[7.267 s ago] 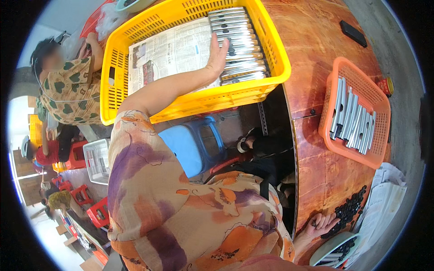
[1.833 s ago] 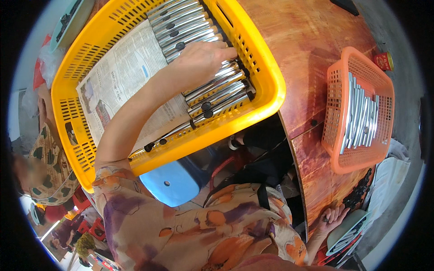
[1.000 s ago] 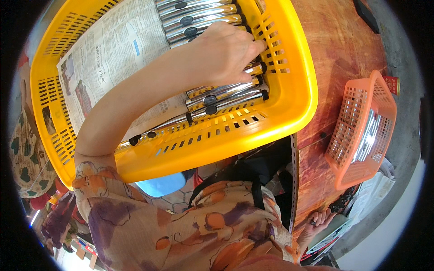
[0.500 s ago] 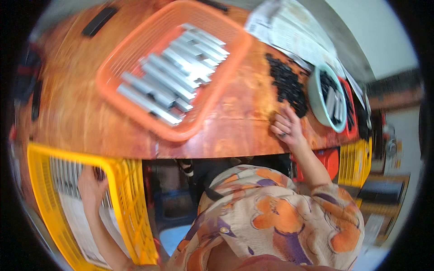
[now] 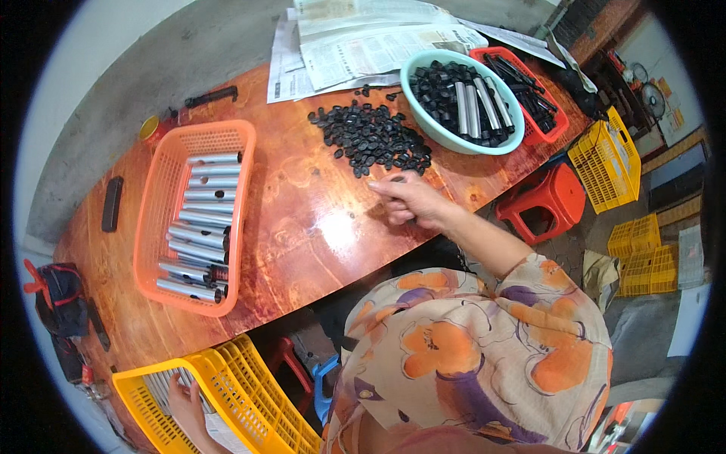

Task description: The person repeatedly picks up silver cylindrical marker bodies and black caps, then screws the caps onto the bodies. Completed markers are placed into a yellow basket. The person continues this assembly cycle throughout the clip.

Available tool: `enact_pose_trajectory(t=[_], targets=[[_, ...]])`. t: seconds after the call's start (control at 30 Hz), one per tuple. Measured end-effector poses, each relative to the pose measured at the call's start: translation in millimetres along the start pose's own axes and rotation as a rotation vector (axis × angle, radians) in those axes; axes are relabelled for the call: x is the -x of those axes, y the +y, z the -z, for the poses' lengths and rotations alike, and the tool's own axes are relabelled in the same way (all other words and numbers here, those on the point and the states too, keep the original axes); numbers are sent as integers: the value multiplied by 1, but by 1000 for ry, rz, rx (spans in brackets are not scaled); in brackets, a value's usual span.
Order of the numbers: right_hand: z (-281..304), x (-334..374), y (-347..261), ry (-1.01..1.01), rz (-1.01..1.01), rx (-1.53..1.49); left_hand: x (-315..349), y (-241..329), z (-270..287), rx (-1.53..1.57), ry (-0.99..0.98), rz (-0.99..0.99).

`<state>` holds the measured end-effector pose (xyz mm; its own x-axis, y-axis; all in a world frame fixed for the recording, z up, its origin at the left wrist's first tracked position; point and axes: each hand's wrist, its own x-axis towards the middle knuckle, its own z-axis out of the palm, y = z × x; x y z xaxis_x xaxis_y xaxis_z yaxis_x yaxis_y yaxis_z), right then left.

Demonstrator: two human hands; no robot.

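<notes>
Your left hand (image 5: 186,405) is at the metal tubes (image 5: 159,384) in the near-left yellow crate (image 5: 236,393) — I can't tell whether it grips one. Your right hand (image 5: 412,202) is curled — any hold hidden — just near of the black pieces (image 5: 370,138).

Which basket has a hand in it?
The yellow slotted plastic crate at lower left: the left hand is inside it, while the orange rectangular plastic basket has none.

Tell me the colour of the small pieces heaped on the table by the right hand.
The small pieces are black, showing best in the head view.
</notes>
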<state>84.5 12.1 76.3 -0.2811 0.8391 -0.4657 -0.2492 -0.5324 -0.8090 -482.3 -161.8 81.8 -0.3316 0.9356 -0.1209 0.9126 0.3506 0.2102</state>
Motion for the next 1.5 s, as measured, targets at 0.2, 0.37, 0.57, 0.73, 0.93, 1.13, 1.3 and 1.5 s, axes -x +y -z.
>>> enact_pose_trajectory(t=[0.2,0.37,0.57,0.73,0.93,1.13,1.3,1.5], targets=[[89,47,-92,781,441,1330,36,102,51,77,382,-80],[131,34,-115,967,150,1650,51,217,36,-2,440,-612],[146,23,-111,916,133,1572,40,332,-14,152,276,-971],[99,54,-96,826,687,1389,26,414,-41,807,-72,-817],[17,67,-36,402,914,1258,11,483,-89,1809,-384,-581],[9,39,-3,123,725,840,5,467,-116,1825,-37,-463],[3,20,-41,-44,390,-139,-16,449,-143,1362,362,-574],[-18,-16,-65,-318,309,-733,-12,447,-154,1518,191,-589]])
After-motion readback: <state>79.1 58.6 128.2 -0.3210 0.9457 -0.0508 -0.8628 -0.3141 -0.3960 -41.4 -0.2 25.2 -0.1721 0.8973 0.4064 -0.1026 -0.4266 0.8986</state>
